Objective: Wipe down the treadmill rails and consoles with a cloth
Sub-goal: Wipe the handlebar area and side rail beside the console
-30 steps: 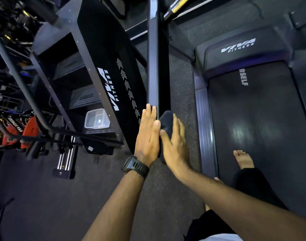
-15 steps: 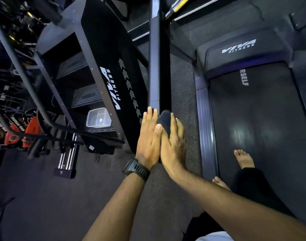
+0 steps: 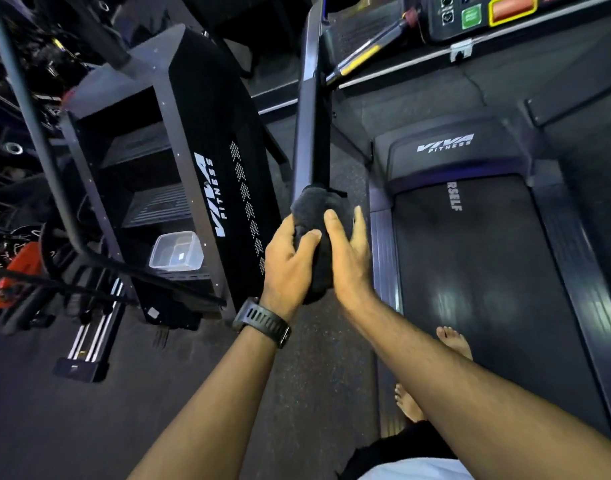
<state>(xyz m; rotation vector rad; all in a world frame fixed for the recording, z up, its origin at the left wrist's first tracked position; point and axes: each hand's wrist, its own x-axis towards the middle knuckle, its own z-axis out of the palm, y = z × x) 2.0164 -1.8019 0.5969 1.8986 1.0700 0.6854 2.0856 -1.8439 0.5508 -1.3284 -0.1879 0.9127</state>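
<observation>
Big change first: a second ago both palms were flat, sandwiching the near end of the long dark metal treadmill side rail (image 3: 311,133). Now the dark fuzzy cloth (image 3: 314,209) is bunched right over that end like a sock. The left hand (image 3: 286,265), the one with the black wristwatch (image 3: 262,322), has gone from flat to curled, thumb and fingers wrapped round the cloth. The right hand (image 3: 349,261) is still pretty much flat, its fingers (image 3: 333,226) straight and pressing the cloth from the other side, not gripping anything. The view has tipped up too, so the treadmill's dark console panel with green and orange buttons (image 3: 477,12) now shows at the top.

My guess is the rail end is getting its scrub and the long run up towards the console comes after. The cloth is nowhere near the console yet.

As for the room, there's a dark speckled rubber floor (image 3: 314,393) under everything. A big black stair-climber machine with white lettering (image 3: 200,161) stands on the left, close beside the rail. The black treadmill belt (image 3: 470,289) on the right has a bit of glare on it. A clear plastic tub (image 3: 177,252) sits on the climber's lower step. One bare foot (image 3: 455,341) is on the belt.
</observation>
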